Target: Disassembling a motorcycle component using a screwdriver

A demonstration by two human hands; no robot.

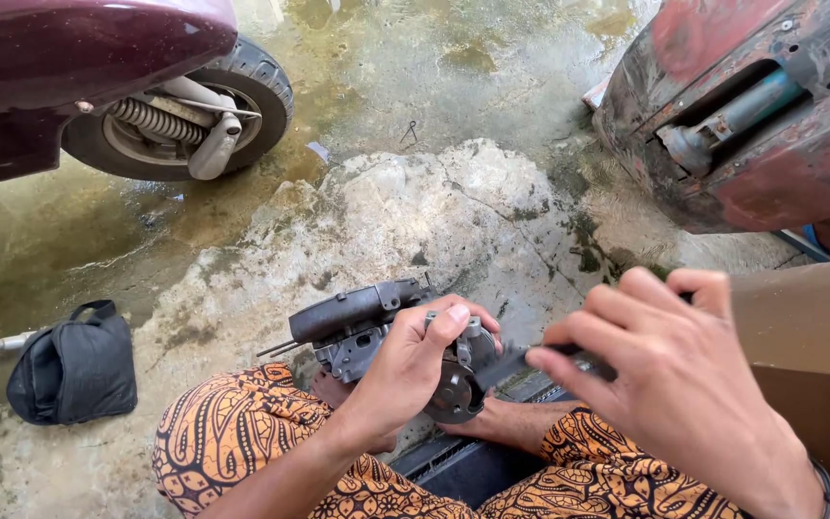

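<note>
My left hand [413, 363] grips a grey, greasy metal engine part [357, 322] with a round disc [455, 392] at its lower end, holding it above my lap. My right hand [670, 370] is closed around a slim dark tool [516, 362] whose flat tip points left and meets the part near the disc. My legs in orange patterned cloth [242, 423] are crossed beneath, with a bare foot [511, 420] showing under the part.
A maroon scooter's rear wheel [189, 115] and shock stand at the upper left. A rusty red vehicle body [751, 115] sits upper right. A black bag [74, 370] lies on the wet, cracked concrete floor [434, 202]. A brown cardboard panel [814, 346] is at right.
</note>
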